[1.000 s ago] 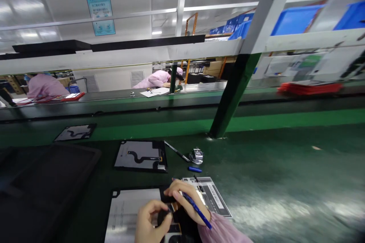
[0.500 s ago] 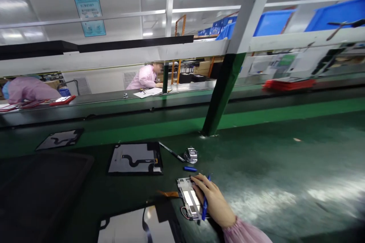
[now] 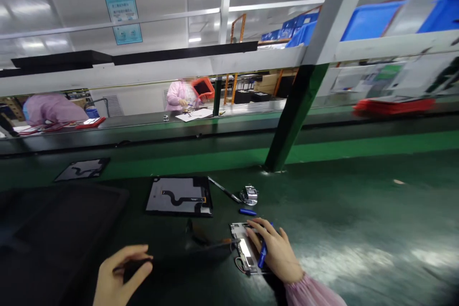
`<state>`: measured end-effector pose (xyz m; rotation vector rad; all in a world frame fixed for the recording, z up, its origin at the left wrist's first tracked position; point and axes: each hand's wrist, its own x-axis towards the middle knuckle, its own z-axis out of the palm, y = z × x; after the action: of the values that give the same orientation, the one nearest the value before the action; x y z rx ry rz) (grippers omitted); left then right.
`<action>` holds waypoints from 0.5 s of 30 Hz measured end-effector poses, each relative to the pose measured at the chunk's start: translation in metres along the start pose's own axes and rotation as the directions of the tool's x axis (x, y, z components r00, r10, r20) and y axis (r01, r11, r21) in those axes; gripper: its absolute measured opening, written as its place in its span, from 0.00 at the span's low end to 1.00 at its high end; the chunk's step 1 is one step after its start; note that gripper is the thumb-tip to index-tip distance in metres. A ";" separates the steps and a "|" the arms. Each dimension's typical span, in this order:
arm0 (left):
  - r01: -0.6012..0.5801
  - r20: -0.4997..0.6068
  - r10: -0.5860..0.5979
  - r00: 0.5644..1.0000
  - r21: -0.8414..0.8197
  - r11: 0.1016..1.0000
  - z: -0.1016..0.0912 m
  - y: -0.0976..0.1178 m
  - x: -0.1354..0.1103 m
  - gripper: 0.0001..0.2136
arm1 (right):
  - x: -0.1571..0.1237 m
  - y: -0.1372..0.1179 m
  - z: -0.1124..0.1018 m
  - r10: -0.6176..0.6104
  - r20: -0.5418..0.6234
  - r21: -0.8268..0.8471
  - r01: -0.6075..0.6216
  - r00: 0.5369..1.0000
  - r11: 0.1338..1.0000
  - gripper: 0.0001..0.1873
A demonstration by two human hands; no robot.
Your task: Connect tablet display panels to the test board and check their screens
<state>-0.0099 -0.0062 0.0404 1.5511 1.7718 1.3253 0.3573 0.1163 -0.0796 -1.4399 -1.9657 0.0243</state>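
My right hand (image 3: 274,249) holds a blue pen (image 3: 263,252) against its palm side. Its fingertips rest on an open electronic device with a metal frame (image 3: 247,253), which has a bright strip and thin wires at its left side. An orange-brown ribbon (image 3: 224,241) leads left from the device to a dark, blurred piece (image 3: 197,233) whose shape I cannot make out. At the lower left, my left hand (image 3: 122,275) is raised, thumb and curved fingers apart, with nothing seen between them. Beyond the device lies a blue cap (image 3: 247,212).
A screen panel with a black ribbon (image 3: 182,196), another panel (image 3: 84,169), tweezers (image 3: 224,189) and a round metal item (image 3: 249,195) lie behind. A black tray-like shape (image 3: 60,234) fills the left. A post (image 3: 297,114) rises behind; co-workers (image 3: 57,107) sit across.
My left hand has come into view at lower left. The pale panel in the foreground no longer shows. My right hand stays on the device. A co-worker across now has a red tray.
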 end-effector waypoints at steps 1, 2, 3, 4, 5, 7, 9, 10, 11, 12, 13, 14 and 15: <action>0.022 -0.035 -0.024 0.999 -0.044 0.999 0.002 0.000 0.006 0.13 | -0.001 -0.007 -0.003 -0.030 -0.008 0.049 0.030 1.000 0.998 0.20; 0.032 -0.065 -0.038 0.997 -0.087 0.996 0.005 -0.002 0.010 0.15 | -0.003 -0.016 -0.005 -0.073 -0.024 0.115 0.075 0.997 0.991 0.20; 0.032 -0.094 -0.044 0.995 -0.133 0.991 0.007 -0.007 0.012 0.16 | -0.005 -0.028 -0.008 -0.124 -0.050 0.188 0.131 0.991 0.973 0.21; 0.018 -0.119 -0.039 0.992 -0.177 0.984 0.010 -0.012 0.012 0.17 | -0.006 -0.040 -0.010 -0.173 -0.083 0.256 0.189 0.981 0.948 0.23; -0.006 -0.147 -0.026 0.989 -0.213 0.977 0.013 -0.018 0.012 0.18 | -0.007 -0.052 -0.011 -0.207 -0.119 0.310 0.234 0.971 0.921 0.25; -0.046 -0.193 -0.002 0.981 -0.243 0.969 0.020 -0.030 0.008 0.21 | -0.008 -0.072 -0.010 -0.212 -0.183 0.353 0.265 0.960 0.897 0.26; -0.049 -0.211 -0.006 0.977 -0.251 0.967 0.027 -0.040 0.004 0.23 | -0.007 -0.084 -0.006 -0.166 -0.240 0.342 0.244 0.956 0.907 0.24; -0.033 -0.199 -0.020 0.980 -0.261 0.965 0.031 -0.044 0.001 0.24 | -0.007 -0.085 -0.003 -0.150 -0.262 0.329 0.234 0.953 0.915 0.24; -0.012 -0.179 -0.039 0.983 -0.278 0.960 0.034 -0.046 -0.001 0.26 | -0.008 -0.084 0.000 -0.153 -0.274 0.312 0.238 0.949 0.920 0.25; 0.008 -0.155 -0.057 0.986 -0.296 0.955 0.037 -0.048 -0.004 0.28 | -0.008 -0.082 0.003 -0.176 -0.268 0.295 0.255 0.947 0.921 0.27; 0.027 -0.135 -0.072 0.988 -0.311 0.950 0.039 -0.049 -0.005 0.30 | -0.010 -0.078 0.005 -0.210 -0.237 0.286 0.275 0.948 0.918 0.30; 0.040 -0.123 -0.083 0.989 -0.321 0.946 0.040 -0.049 -0.007 0.32 | -0.012 -0.073 0.007 -0.248 -0.193 0.286 0.296 0.949 0.911 0.33; 0.048 -0.114 -0.089 0.989 -0.325 0.945 0.041 -0.049 -0.008 0.33 | -0.014 -0.069 0.008 -0.285 -0.142 0.292 0.315 0.948 0.903 0.36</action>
<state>0.0010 0.0058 -0.0221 1.2405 1.5678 1.6157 0.2976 0.0802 -0.0652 -0.9094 -1.9800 0.1195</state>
